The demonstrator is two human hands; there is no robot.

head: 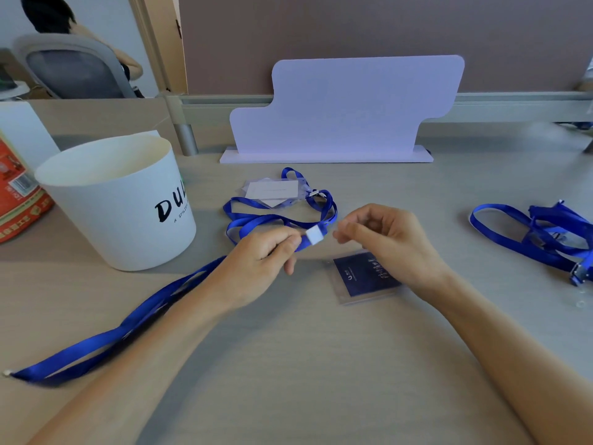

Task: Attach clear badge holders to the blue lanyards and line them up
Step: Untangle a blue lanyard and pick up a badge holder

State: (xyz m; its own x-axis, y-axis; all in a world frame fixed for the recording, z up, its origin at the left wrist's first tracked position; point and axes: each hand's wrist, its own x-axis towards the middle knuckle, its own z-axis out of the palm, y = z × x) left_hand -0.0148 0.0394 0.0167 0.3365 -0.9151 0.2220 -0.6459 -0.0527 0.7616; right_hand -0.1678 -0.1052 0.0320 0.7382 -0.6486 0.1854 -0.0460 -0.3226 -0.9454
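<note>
The left hand (260, 252) pinches a blue lanyard (122, 329) by its white clip (313, 236), right of the bucket (118, 203) — farther right, the right hand (388, 242), fingers curled, grip unclear — hovers over a badge holder (359, 277).

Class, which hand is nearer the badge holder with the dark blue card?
Right. The right hand is directly over the badge holder; the left hand sits off to its left, pinching a blue lanyard.

Bucket (122, 213) left of badged lanyard (247, 223); spare lanyards (545, 231) far right
</note>
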